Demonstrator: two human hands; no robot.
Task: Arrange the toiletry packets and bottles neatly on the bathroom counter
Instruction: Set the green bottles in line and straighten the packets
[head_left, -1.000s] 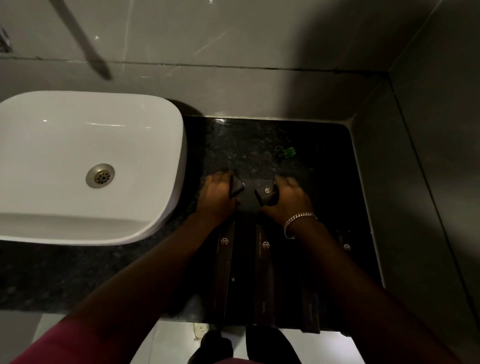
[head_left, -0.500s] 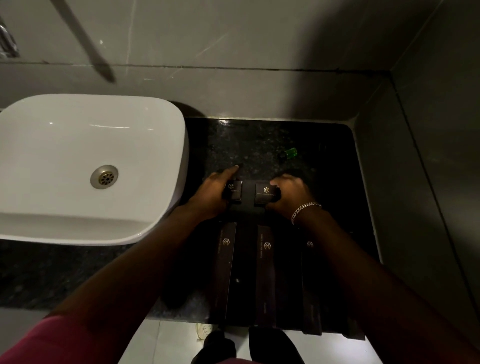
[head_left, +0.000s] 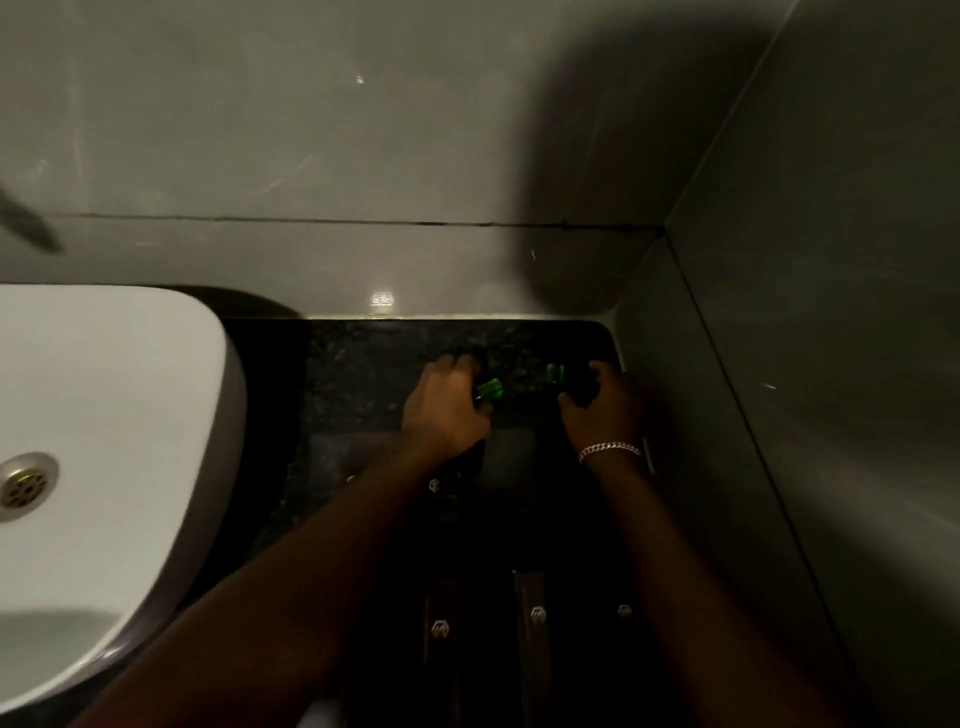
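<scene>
On the dark speckled counter (head_left: 363, 374), my left hand (head_left: 447, 410) is closed round a small dark bottle with a green cap (head_left: 489, 389). My right hand (head_left: 597, 405), with a silver bracelet at the wrist, grips a second small bottle whose green cap (head_left: 555, 375) points up. Both hands sit at the back of the counter, near the wall. Long dark packets with a small logo lie side by side nearer to me: one (head_left: 440, 639) left, one (head_left: 535, 629) in the middle, a third (head_left: 623, 613) under my right forearm. A small dark box (head_left: 441, 483) shows below my left wrist.
A white basin (head_left: 104, 467) with a metal drain (head_left: 23, 486) fills the left side and overhangs the counter. Grey tiled walls (head_left: 779, 415) close the counter at the back and on the right. The scene is dim.
Both hands left the two small dark boxes and reached further back; each now holds a green-capped bottle. The view has shifted up and right.
</scene>
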